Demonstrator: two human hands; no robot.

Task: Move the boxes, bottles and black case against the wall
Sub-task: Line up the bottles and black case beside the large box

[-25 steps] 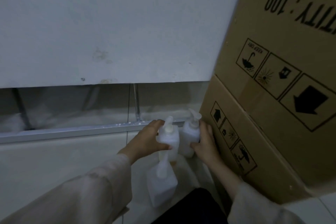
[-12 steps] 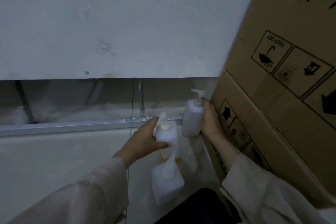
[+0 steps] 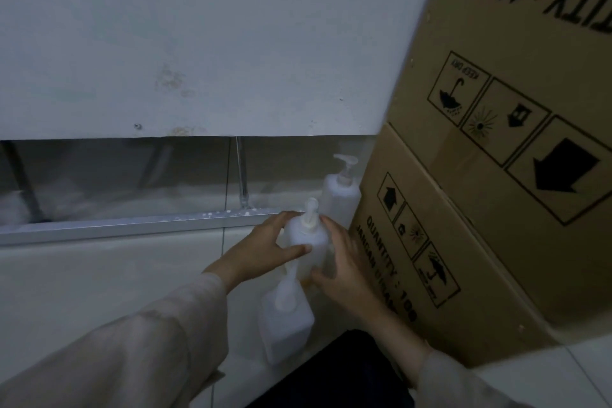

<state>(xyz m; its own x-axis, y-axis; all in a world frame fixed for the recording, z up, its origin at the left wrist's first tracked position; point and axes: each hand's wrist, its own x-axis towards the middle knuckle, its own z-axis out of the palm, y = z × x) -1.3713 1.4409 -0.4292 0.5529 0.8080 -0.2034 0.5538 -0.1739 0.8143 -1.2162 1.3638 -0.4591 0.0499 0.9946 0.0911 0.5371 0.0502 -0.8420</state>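
Three white pump bottles stand on the floor by the wall. The far bottle (image 3: pixel 339 194) is upright in the corner, against the lower cardboard box (image 3: pixel 440 262), with no hand on it. The middle bottle (image 3: pixel 306 237) is gripped from both sides: my left hand (image 3: pixel 265 247) holds its left face and my right hand (image 3: pixel 344 262) holds its right face. The near bottle (image 3: pixel 286 318) stands free, closest to me. A second cardboard box (image 3: pixel 516 53) is stacked on the lower one. No black case is in view.
A white wall panel (image 3: pixel 198 43) ends above a dark gap. A metal rail (image 3: pixel 132 223) runs along the floor in front of the gap. Pale floor tiles (image 3: pixel 99 281) stretch to the left. A dark cloth-like shape (image 3: pixel 331 371) lies at the bottom edge.
My right hand let go of the far bottle, which now stands in the corner by the box, and came back to grip the middle bottle together with my left hand.
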